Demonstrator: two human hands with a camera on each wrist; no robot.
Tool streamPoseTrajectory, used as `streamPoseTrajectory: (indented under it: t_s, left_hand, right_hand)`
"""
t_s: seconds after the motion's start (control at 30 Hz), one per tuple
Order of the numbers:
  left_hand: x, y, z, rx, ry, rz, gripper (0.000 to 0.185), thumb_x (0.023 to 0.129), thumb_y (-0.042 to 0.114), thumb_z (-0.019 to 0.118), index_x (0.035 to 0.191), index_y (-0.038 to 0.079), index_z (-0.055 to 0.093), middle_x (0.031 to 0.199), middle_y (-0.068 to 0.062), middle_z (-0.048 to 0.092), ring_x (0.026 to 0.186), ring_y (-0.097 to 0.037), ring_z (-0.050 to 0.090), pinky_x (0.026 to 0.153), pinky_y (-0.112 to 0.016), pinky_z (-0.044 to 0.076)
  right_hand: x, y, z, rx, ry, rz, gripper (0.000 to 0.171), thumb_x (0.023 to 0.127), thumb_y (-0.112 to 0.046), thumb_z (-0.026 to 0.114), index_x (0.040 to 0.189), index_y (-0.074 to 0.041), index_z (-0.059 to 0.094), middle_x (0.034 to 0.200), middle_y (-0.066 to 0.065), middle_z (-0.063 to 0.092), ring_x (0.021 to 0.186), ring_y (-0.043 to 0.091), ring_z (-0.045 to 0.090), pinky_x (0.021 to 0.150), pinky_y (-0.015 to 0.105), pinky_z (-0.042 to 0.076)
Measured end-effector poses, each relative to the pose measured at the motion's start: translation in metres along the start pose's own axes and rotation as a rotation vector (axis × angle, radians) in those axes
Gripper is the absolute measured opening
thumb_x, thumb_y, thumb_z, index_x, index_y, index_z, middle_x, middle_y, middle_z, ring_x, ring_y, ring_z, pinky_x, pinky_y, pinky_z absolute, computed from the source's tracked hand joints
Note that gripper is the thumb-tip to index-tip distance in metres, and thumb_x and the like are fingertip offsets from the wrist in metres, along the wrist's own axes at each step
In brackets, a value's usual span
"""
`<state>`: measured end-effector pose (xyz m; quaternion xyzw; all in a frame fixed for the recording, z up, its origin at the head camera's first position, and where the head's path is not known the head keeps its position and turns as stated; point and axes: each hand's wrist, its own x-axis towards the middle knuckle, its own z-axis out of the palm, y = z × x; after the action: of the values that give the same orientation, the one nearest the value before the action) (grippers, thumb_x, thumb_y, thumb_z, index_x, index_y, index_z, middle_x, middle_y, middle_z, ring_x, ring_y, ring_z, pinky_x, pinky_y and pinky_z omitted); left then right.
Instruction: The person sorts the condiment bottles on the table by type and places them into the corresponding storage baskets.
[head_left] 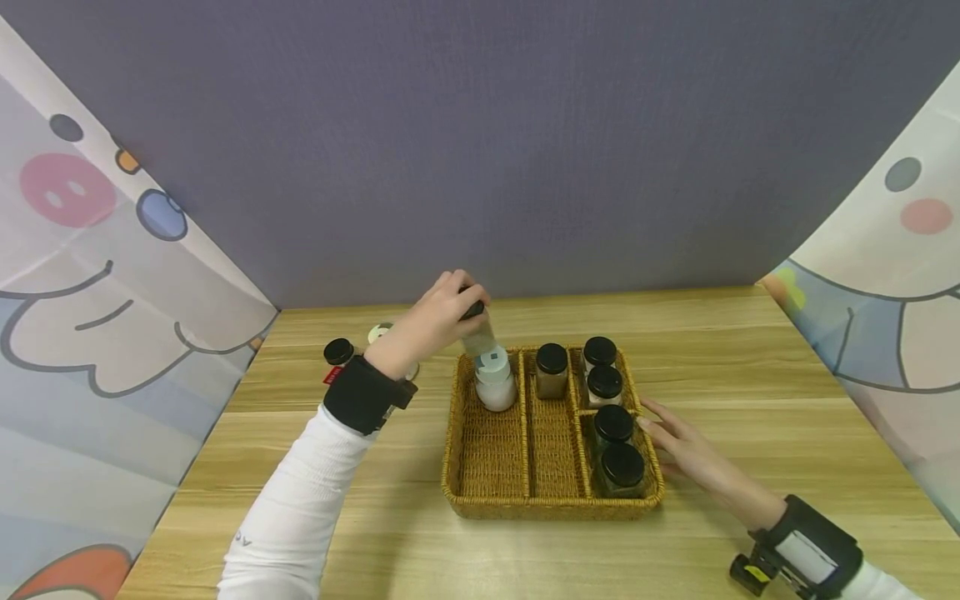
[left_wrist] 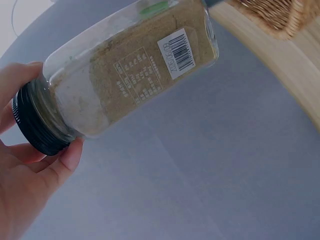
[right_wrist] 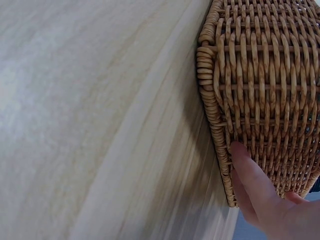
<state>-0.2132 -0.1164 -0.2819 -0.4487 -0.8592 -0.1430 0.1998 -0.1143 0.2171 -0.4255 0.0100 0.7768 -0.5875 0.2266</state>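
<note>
My left hand (head_left: 442, 312) grips the black lid of a glass spice jar (left_wrist: 130, 70) half full of tan powder, with a barcode sticker near its base. The jar is held tilted over the back left of a woven basket (head_left: 487, 506). Below it, a white container (head_left: 496, 394) with a pale lid stands in the left compartment; the held jar overlaps its top in the head view. My right hand (head_left: 686, 454) rests against the basket's right outer wall, its fingers extended along the weave (right_wrist: 270, 95) in the right wrist view.
One black-lidded jar (head_left: 552, 371) stands at the back of the middle compartment. Black-lidded jars (head_left: 623, 467) fill the two right compartments, two in each. Behind my left wrist, a black-lidded jar (head_left: 339, 352) with a red tag and a pale-lidded container (head_left: 378, 332) stand on the wooden table.
</note>
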Motion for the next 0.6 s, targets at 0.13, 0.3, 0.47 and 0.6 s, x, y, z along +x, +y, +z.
streamPoseTrajectory:
  t_s: [0.13,0.3,0.47,0.6]
  left_hand:
    - [0.005,0.008,0.002,-0.003,0.005,0.03,0.011,0.08,0.006,0.063,0.09,0.002,0.059,0.088,-0.013,0.05,0.079,-0.024,0.045,0.064,-0.03,0.043]
    - [0.01,0.016,0.005,0.004,0.02,0.089,0.011,0.08,0.006,0.063,0.089,0.003,0.059,0.086,-0.01,0.049,0.076,-0.022,0.043,0.062,-0.026,0.041]
    - [0.015,0.025,0.008,0.005,0.039,0.16,0.011,0.079,0.006,0.064,0.088,0.003,0.058,0.085,-0.009,0.048,0.074,-0.02,0.042,0.061,-0.024,0.04]
    - [0.017,0.032,0.012,-0.01,0.046,0.211,0.01,0.079,0.006,0.064,0.088,0.003,0.058,0.083,-0.008,0.046,0.074,-0.019,0.041,0.061,-0.024,0.039]
  right_hand:
    - [0.0,0.001,0.0,0.005,0.002,-0.002,0.064,0.094,-0.036,0.039,0.142,-0.007,0.008,0.134,0.034,0.022,0.119,0.046,0.031,0.081,0.045,0.048]
    - [0.0,0.001,0.0,0.014,0.006,-0.005,0.064,0.094,-0.035,0.039,0.142,-0.007,0.008,0.133,0.033,0.025,0.117,0.045,0.035,0.081,0.044,0.049]
    - [0.0,0.001,0.0,0.007,0.004,-0.003,0.064,0.094,-0.036,0.039,0.142,-0.008,0.008,0.134,0.033,0.023,0.118,0.046,0.032,0.081,0.046,0.048]
    - [0.0,0.001,0.0,0.003,0.004,-0.002,0.063,0.094,-0.036,0.038,0.142,-0.008,0.008,0.134,0.034,0.023,0.119,0.047,0.03,0.082,0.046,0.047]
